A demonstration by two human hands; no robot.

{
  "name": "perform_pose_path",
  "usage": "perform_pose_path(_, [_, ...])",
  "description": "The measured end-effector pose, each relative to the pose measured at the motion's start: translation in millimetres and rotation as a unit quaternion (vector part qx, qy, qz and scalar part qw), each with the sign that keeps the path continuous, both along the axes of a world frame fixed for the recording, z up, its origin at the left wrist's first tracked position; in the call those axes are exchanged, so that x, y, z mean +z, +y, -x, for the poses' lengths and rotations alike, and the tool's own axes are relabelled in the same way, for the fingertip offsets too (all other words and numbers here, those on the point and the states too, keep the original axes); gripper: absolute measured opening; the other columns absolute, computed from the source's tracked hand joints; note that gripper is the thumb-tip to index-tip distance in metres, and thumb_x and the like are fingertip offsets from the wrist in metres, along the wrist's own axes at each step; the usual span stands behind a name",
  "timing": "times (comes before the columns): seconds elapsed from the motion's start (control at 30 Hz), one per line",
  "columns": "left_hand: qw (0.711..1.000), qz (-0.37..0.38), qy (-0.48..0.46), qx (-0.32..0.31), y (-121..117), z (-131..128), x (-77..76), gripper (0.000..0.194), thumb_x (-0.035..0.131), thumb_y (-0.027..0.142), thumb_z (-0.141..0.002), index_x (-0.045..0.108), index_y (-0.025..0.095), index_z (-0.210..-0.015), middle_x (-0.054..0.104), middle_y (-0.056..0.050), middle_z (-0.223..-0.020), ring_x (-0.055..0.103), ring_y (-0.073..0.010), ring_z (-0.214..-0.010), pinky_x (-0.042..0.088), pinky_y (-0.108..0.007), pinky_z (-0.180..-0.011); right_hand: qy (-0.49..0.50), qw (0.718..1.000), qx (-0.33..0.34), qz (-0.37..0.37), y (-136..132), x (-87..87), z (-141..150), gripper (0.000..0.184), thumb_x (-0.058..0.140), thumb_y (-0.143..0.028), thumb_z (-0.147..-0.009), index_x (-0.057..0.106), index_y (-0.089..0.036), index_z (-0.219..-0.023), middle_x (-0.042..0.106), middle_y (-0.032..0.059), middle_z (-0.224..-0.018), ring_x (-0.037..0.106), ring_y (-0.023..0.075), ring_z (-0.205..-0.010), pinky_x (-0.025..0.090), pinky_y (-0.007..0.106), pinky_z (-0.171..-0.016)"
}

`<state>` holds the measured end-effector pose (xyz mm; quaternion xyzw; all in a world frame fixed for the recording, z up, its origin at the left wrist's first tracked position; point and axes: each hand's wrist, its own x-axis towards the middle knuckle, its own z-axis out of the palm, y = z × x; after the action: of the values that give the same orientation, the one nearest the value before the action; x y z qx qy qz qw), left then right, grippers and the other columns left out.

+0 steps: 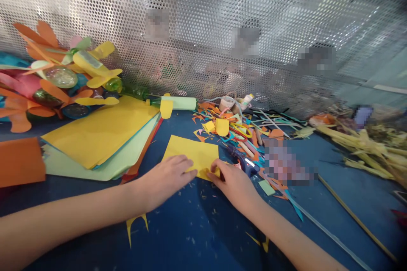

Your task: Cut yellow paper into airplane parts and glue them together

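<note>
A rectangular piece of yellow paper (197, 152) lies on the blue table in front of me. The fingers of my left hand (168, 180) are stretched out and rest flat on the paper's near left part. At the near right corner, my right hand (235, 184) pinches the paper's edge between thumb and fingers, and that corner curls up slightly. Just beyond my right hand lies a dark blue object (249, 165) with a bright patch, partly hidden, its kind unclear.
Left, yellow sheets (101, 131) overlap pale green sheets (127, 163), beside an orange sheet (22, 163). Paper-petalled bottles (92, 65) pile behind. Paper scraps (222, 127) fill the middle back. A thin stick (352, 214) and dry husks (359, 142) lie right. A perforated metal screen (197, 29) stands behind.
</note>
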<state>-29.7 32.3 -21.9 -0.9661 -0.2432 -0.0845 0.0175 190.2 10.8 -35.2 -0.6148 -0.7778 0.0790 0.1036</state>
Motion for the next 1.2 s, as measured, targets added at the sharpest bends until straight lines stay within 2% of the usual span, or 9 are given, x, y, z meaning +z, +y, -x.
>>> perform_pose_path(0.07, [1.0,0.001,0.01,-0.028,-6.4,-4.3,-2.8,0.034,0.038,0.006,-0.086,0.046,0.014,-0.118,0.056,-0.011,-0.11,0.05,-0.0216,-0.104,0.043,-0.033,-0.088,0.006,1.0,0.002,0.001,-0.1,-0.5,-0.6,0.007,0.052,-0.028,-0.083,0.049,-0.022,-0.082,0.058,-0.0021,-0.064,0.055,0.0146,-0.059,0.031,0.022,-0.051])
perform_pose_path(0.17, [0.999,0.005,0.022,-0.031,-9.1,-6.1,-10.5,0.033,0.037,0.007,-0.087,0.046,0.011,-0.119,0.056,-0.011,-0.11,0.052,-0.0205,-0.1,0.047,-0.03,-0.083,0.009,1.0,0.003,0.003,0.1,-0.8,-1.7,0.007,0.051,-0.029,-0.083,0.05,-0.022,-0.082,0.059,-0.0022,-0.065,0.055,0.0142,-0.058,0.031,0.022,-0.051])
perform_pose_path(0.3, [0.999,-0.013,0.02,-0.03,-8.3,-6.4,-19.3,0.029,0.037,0.01,-0.088,0.049,0.008,-0.115,0.057,-0.012,-0.107,0.053,-0.0213,-0.096,0.047,-0.033,-0.083,0.012,1.0,0.004,0.0,0.5,-0.4,-2.6,0.007,0.051,-0.029,-0.083,0.051,-0.022,-0.082,0.059,-0.0023,-0.064,0.055,0.0137,-0.057,0.031,0.022,-0.05])
perform_pose_path(0.53, [1.0,-0.023,-0.004,0.004,-9.2,-11.7,-11.0,0.026,0.035,0.016,-0.091,0.06,0.013,-0.096,0.06,-0.009,-0.084,0.056,-0.0192,-0.081,0.048,-0.033,-0.074,0.024,1.0,0.007,-0.004,0.5,0.0,-1.8,0.007,0.05,-0.028,-0.083,0.051,-0.022,-0.081,0.059,-0.002,-0.063,0.055,0.0138,-0.056,0.031,0.022,-0.049])
perform_pose_path(0.73, [0.994,-0.025,0.072,0.08,-18.2,-14.4,-2.6,0.024,0.042,0.019,-0.088,0.065,0.011,-0.082,0.06,-0.01,-0.075,0.057,-0.023,-0.074,0.048,-0.033,-0.06,0.024,1.0,-0.001,0.006,1.0,0.3,-2.6,0.007,0.052,-0.029,-0.082,0.052,-0.022,-0.081,0.059,-0.0023,-0.063,0.055,0.0138,-0.057,0.031,0.021,-0.049])
perform_pose_path(0.97, [0.961,-0.082,0.142,0.223,-40.4,-18.6,-11.6,0.033,0.038,0.016,-0.088,0.067,0.005,-0.078,0.062,-0.016,-0.071,0.061,-0.0267,-0.068,0.05,-0.033,-0.052,0.024,1.0,-0.003,0.007,0.6,0.2,-2.7,0.007,0.053,-0.029,-0.082,0.053,-0.022,-0.082,0.059,-0.002,-0.064,0.055,0.0138,-0.057,0.033,0.022,-0.05])
perform_pose_path(1.07, [0.951,-0.095,0.155,0.251,-43.0,-19.5,-13.2,0.04,0.034,0.022,-0.089,0.067,0.001,-0.08,0.062,-0.02,-0.073,0.062,-0.0295,-0.07,0.051,-0.036,-0.053,0.021,1.0,0.001,0.002,0.6,-0.8,-2.8,0.007,0.053,-0.029,-0.082,0.052,-0.022,-0.081,0.059,-0.0019,-0.063,0.055,0.014,-0.057,0.033,0.023,-0.052])
perform_pose_path(1.2, [0.948,-0.08,0.16,0.262,-43.2,-18.3,-11.3,0.044,0.034,0.029,-0.09,0.067,0.002,-0.079,0.062,-0.021,-0.072,0.061,-0.0311,-0.072,0.05,-0.037,-0.054,0.017,1.0,0.012,-0.002,0.0,-1.3,-2.9,0.007,0.052,-0.028,-0.083,0.052,-0.022,-0.082,0.06,-0.0011,-0.067,0.055,0.0146,-0.059,0.034,0.023,-0.052])
